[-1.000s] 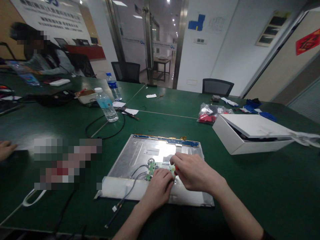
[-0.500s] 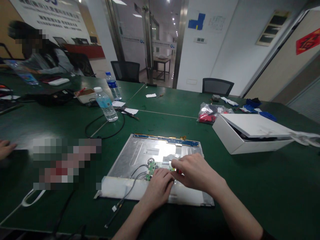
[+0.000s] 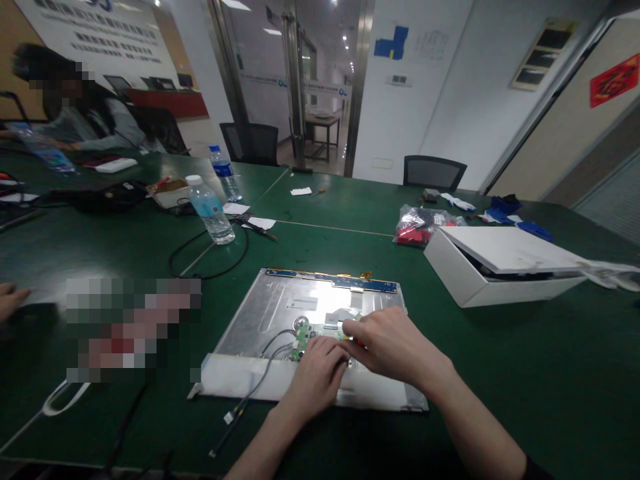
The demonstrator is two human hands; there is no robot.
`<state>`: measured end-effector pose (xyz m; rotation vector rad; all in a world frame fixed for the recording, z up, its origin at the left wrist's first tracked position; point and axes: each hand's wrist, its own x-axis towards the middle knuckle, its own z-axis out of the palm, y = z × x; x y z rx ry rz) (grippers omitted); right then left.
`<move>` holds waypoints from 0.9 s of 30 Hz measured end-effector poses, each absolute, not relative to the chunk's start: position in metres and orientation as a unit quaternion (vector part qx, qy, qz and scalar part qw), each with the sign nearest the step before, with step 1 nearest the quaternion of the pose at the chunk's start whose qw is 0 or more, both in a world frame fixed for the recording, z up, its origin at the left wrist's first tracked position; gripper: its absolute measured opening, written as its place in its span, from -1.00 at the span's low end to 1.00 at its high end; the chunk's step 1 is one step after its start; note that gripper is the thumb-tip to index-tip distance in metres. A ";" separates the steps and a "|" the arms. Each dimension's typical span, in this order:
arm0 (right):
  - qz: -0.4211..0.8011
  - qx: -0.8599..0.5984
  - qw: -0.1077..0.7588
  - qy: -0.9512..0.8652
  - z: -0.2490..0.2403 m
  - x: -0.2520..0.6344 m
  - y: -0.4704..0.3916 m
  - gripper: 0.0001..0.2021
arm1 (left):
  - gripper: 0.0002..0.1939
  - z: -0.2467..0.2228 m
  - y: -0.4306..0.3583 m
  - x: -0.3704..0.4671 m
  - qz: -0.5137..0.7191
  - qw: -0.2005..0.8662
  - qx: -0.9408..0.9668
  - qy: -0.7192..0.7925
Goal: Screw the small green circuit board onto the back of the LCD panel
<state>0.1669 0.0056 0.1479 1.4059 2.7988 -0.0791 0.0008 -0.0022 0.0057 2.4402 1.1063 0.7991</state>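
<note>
A flat display panel lies back side up on the table, silvery, with a white strip along its near edge. A small green circuit board sits on it, with grey cables running out to the left. My left hand rests on the board's near edge, fingers bent and pressed against it. My right hand is closed over the board's right part, around a small red and yellow object that looks like a tool handle. The fingers hide most of it and its tip.
A white box with its lid ajar stands to the right, near a plastic bag with red things. Water bottles and a black cable are at left. Another person sits far left; a hand shows at the left edge.
Both of my hands stay in nearly the same place on the board. The view has shifted very slightly; nothing else has visibly moved.
</note>
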 end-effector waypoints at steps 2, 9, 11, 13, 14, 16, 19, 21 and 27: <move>-0.031 0.437 -0.007 0.899 0.150 0.167 0.004 -0.86 | -0.89 0.006 -0.002 0.001 0.278 0.172 0.860 0.392; -0.036 0.429 -0.030 0.902 0.147 0.169 0.005 -0.73 | -0.84 0.008 -0.002 0.001 0.288 0.175 0.860 0.383; -0.025 0.443 -0.014 0.896 0.146 0.168 0.006 -0.68 | -0.84 0.007 -0.002 0.001 0.290 0.175 0.859 0.383; -0.023 0.447 -0.008 0.894 0.146 0.167 0.007 -0.72 | -0.86 0.006 -0.002 0.001 0.289 0.175 0.858 0.387; -0.025 0.444 -0.012 0.896 0.146 0.167 0.006 -0.76 | -0.86 0.005 -0.002 0.001 0.288 0.177 0.857 0.389; -0.036 0.429 -0.027 0.902 0.148 0.168 0.005 -0.87 | -0.87 0.005 -0.002 0.001 0.284 0.180 0.857 0.390; -0.055 0.411 -0.048 0.909 0.150 0.170 0.003 -0.87 | -0.87 0.005 -0.002 0.001 0.274 0.189 0.858 0.390; -0.059 0.415 -0.055 0.906 0.149 0.171 0.004 -0.84 | -0.86 0.006 -0.002 0.000 0.277 0.189 0.859 0.386; -0.027 0.457 -0.017 0.889 0.147 0.167 0.007 -0.72 | -0.85 0.006 -0.002 0.000 0.291 0.181 0.857 0.385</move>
